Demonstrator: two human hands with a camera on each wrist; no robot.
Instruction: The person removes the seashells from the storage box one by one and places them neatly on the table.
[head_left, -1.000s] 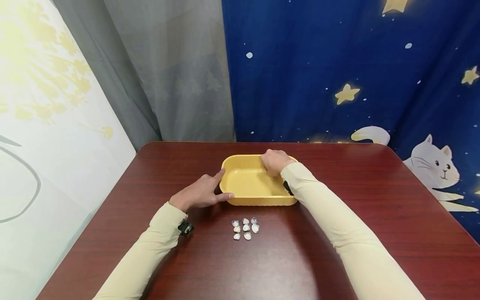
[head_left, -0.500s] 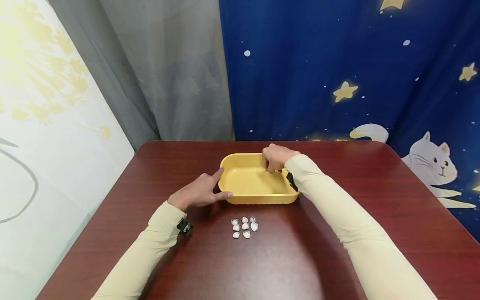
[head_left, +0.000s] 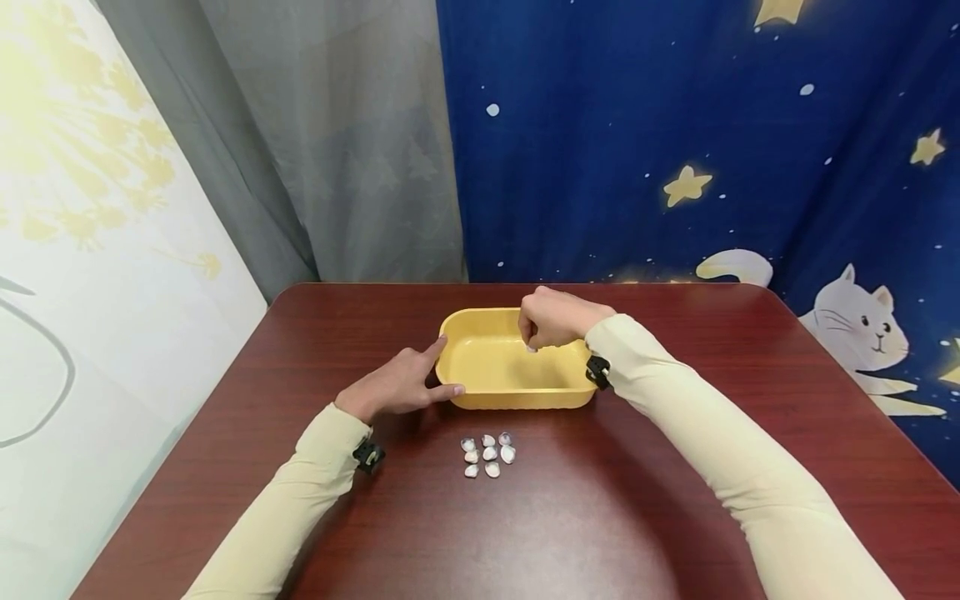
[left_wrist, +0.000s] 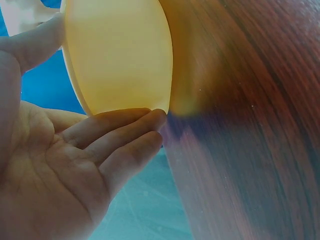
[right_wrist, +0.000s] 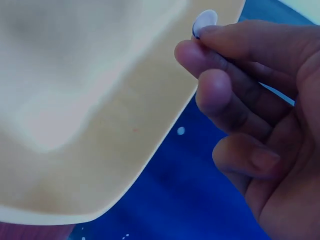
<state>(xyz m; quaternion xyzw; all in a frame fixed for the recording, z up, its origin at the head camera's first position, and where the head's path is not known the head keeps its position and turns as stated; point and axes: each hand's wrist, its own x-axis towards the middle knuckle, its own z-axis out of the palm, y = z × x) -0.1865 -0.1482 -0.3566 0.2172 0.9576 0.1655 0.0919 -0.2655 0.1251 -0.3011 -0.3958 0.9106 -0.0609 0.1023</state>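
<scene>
A yellow plastic basin [head_left: 487, 367] stands on the table. In the left wrist view my left hand [left_wrist: 65, 160] lies against the basin's outer wall with its fingers nearly straight, its thumb at the rim. My right hand [head_left: 562, 318] is over the right part of the basin in the head view. Its thumb and index finger pinch a small white seashell [right_wrist: 206, 21], while the other fingers curl loosely. Several white seashells [head_left: 490, 454] lie in short rows on the table in front of the basin.
The dark red wooden table [head_left: 360, 533] spreads out on all sides of the basin. Behind its far edge hang a grey curtain [head_left: 367, 150] and a blue curtain [head_left: 570, 167] with stars and a cat. A white patterned sheet [head_left: 97, 292] is at the left.
My right hand has risen from deep inside the basin and drawn slightly back to the right, and the seashell now shows at its fingertips. My left hand stays against the basin.
</scene>
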